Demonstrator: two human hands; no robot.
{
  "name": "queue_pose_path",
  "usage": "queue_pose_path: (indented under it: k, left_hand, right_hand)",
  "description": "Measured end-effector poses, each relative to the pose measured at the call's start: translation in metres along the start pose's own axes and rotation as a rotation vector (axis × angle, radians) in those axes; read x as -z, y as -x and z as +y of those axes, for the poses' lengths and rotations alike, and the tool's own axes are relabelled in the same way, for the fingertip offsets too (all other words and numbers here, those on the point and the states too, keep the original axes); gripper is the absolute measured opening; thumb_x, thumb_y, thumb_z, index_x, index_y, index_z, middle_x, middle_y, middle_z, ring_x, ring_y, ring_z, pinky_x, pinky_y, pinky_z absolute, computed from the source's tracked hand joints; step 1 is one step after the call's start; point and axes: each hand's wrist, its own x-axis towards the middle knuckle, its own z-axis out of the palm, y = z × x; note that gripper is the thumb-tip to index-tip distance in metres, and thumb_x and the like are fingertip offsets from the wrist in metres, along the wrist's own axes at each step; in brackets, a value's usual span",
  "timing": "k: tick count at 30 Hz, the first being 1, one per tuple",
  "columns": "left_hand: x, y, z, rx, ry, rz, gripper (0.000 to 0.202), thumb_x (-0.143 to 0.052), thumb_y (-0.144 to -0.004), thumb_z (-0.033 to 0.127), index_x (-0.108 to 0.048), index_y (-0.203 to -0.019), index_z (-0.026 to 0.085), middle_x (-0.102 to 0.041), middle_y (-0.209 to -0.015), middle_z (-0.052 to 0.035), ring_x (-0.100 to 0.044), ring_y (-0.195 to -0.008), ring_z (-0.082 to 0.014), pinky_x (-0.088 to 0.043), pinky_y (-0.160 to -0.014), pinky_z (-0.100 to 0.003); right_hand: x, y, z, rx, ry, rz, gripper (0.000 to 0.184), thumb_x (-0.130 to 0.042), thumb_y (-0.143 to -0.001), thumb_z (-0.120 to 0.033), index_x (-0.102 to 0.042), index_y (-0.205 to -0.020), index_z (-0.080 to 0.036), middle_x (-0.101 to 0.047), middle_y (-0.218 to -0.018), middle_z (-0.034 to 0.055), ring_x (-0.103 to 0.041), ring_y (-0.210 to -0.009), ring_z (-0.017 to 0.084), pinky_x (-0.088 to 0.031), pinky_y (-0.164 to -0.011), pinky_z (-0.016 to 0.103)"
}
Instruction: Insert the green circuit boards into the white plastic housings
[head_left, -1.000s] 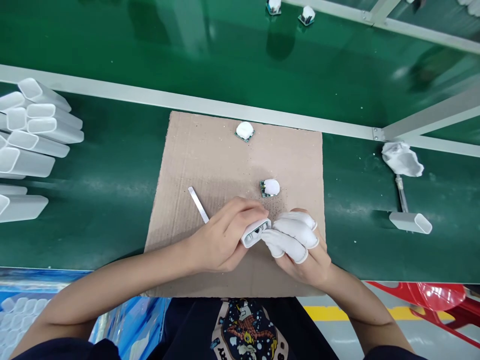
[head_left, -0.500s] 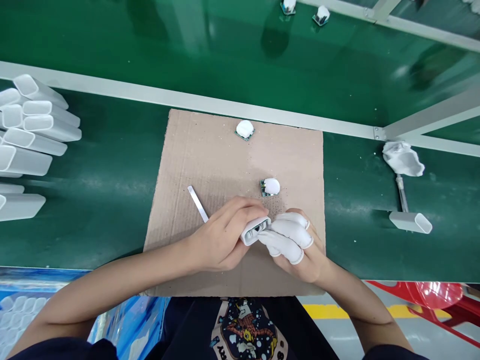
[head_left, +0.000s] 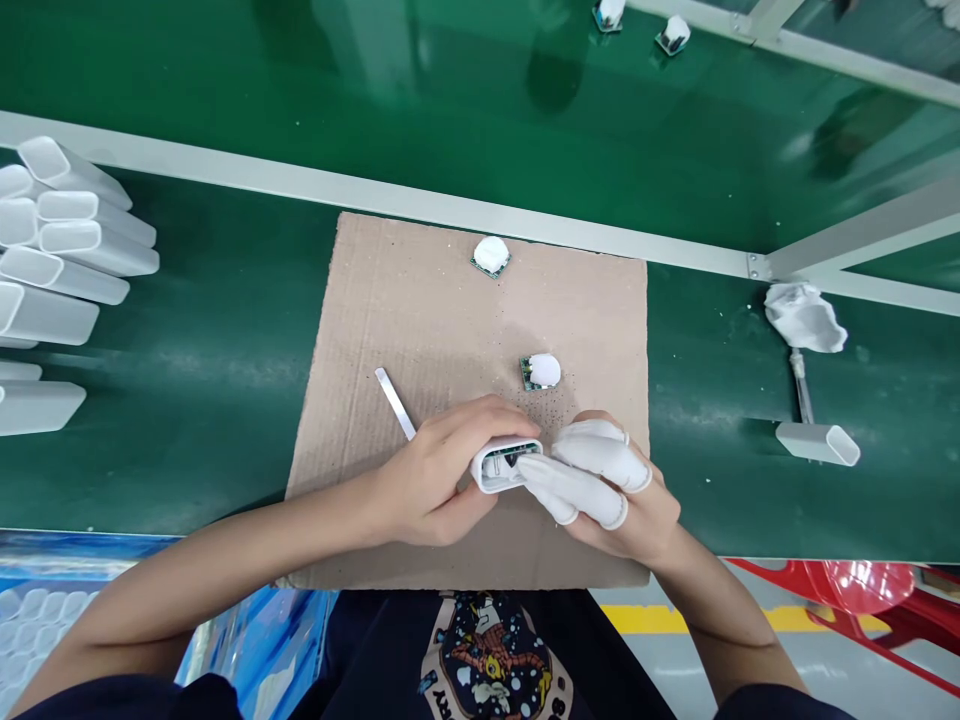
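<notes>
My left hand [head_left: 439, 470] is wrapped round a white plastic tube-like housing [head_left: 480, 480], its open end turned toward my right hand. Inside that opening a green circuit board edge and a small dark part are visible. My right hand [head_left: 611, 490] wears white finger cots, and its pressed-together fingertips reach into the mouth of the housing. What they pinch, if anything, is hidden. Just beyond my hands lies a small green circuit board with a white dome [head_left: 543, 371]. Beside my left hand rests a thin metal strip [head_left: 394, 402].
Under my hands lies a cardboard sheet [head_left: 405, 290]; another domed circuit board [head_left: 491, 256] sits near its far edge. Several white housings [head_left: 112, 250] are stacked at left. At right are a single housing [head_left: 814, 442], a brush-like tool [head_left: 801, 385] and white crumpled material [head_left: 806, 318]. A metal rail [head_left: 420, 205] crosses behind.
The housing has tilted so its opening faces me more, showing the board inside. My right hand has shifted slightly right, its fingertips still at the opening.
</notes>
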Motion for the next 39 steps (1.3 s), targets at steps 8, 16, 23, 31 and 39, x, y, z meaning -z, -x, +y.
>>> queue_pose_path:
  k: [8, 16, 23, 31, 39]
  left_hand:
    - [-0.002, -0.001, 0.001, 0.022, 0.078, 0.01, 0.031, -0.05, -0.083, 0.01, -0.051, -0.114, 0.012, -0.062, -0.093, -0.0116, -0.061, -0.086, -0.019, -0.053, -0.071, -0.033]
    - [0.002, -0.001, 0.001, -0.184, -0.164, 0.012, 0.03, -0.044, -0.08, 0.008, -0.053, -0.108, 0.009, -0.066, -0.094, -0.014, -0.062, -0.091, -0.0209, -0.056, -0.074, -0.034]
    - [0.006, -0.005, 0.0, -0.243, -0.337, 0.01, 0.024, -0.043, -0.083, 0.013, -0.055, -0.103, 0.011, -0.069, -0.087, -0.011, -0.065, -0.082, -0.0191, -0.058, -0.068, -0.033]
    - [0.008, -0.006, 0.002, -0.231, -0.385, 0.011, 0.022, -0.041, -0.08, 0.011, -0.054, -0.098, 0.014, -0.07, -0.085, -0.0079, -0.065, -0.077, -0.0173, -0.058, -0.067, -0.032]
    - [0.009, -0.006, 0.006, -0.157, -0.345, -0.035, 0.028, -0.042, -0.077, 0.009, -0.051, -0.103, 0.013, -0.067, -0.09, -0.0095, -0.062, -0.08, -0.0191, -0.055, -0.067, -0.033]
  right_hand:
    - [0.007, -0.002, -0.002, 0.047, 0.018, -0.073, 0.018, -0.051, -0.088, -0.006, -0.063, -0.099, -0.014, -0.057, -0.09, 0.0047, -0.057, -0.083, 0.017, -0.057, -0.063, 0.034]
    - [0.004, 0.002, -0.002, -0.048, -0.12, -0.057, 0.019, -0.055, -0.087, -0.009, -0.057, -0.102, -0.019, -0.057, -0.095, 0.0055, -0.059, -0.084, 0.018, -0.058, -0.066, 0.037]
    - [0.003, 0.0, -0.001, -0.066, -0.205, -0.077, 0.018, -0.05, -0.09, -0.007, -0.058, -0.101, -0.02, -0.061, -0.094, 0.0044, -0.057, -0.084, 0.016, -0.056, -0.067, 0.035]
    - [0.007, 0.002, -0.006, -0.121, -0.191, -0.125, 0.028, -0.05, -0.088, -0.007, -0.06, -0.106, -0.026, -0.061, -0.098, 0.0037, -0.061, -0.089, 0.018, -0.057, -0.067, 0.036]
    - [0.003, 0.008, 0.003, -0.007, -0.074, -0.049, 0.022, -0.053, -0.088, -0.008, -0.06, -0.106, -0.018, -0.058, -0.097, 0.0066, -0.059, -0.087, 0.019, -0.058, -0.07, 0.038]
